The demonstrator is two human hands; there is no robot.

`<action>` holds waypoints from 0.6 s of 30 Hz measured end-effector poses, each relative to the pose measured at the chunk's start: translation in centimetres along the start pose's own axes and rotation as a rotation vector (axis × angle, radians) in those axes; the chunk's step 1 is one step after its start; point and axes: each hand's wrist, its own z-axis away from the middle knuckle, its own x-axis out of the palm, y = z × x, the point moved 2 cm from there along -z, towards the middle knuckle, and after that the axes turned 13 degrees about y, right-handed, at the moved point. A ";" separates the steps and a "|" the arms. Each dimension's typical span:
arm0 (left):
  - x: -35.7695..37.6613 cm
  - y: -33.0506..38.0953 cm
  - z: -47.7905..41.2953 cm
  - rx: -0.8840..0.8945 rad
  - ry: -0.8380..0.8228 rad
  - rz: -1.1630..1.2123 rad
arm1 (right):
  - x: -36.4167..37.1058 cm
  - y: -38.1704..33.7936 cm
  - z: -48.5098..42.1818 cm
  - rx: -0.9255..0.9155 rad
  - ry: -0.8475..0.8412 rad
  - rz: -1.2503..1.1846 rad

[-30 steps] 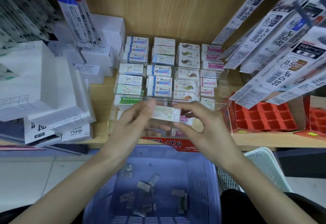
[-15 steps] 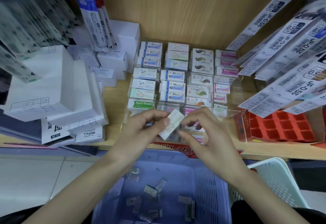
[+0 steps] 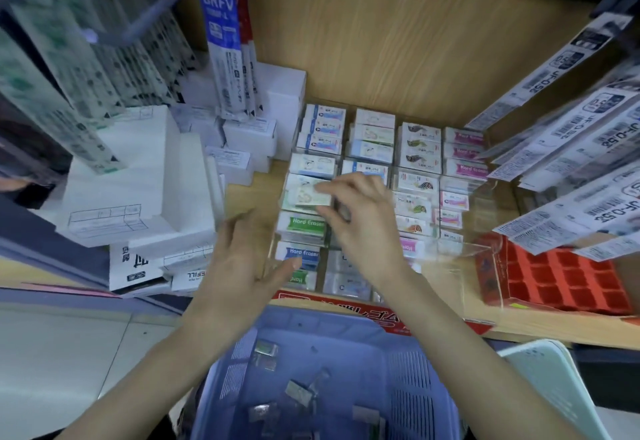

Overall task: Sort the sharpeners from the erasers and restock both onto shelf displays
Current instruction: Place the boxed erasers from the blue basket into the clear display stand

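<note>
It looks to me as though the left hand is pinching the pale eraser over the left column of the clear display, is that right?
Not quite: the head view shows the right hand pinching the pale eraser over the left column of the clear display. The left hand is open and holds nothing.

Left hand [image 3: 239, 266] hovers open, fingers spread; right hand [image 3: 360, 228] pinches an eraser [image 3: 311, 197].
</note>
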 end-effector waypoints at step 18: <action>1.7 -6.5 7.5 -0.088 -0.068 0.089 | -6.8 0.2 18.9 0.012 -0.254 -0.114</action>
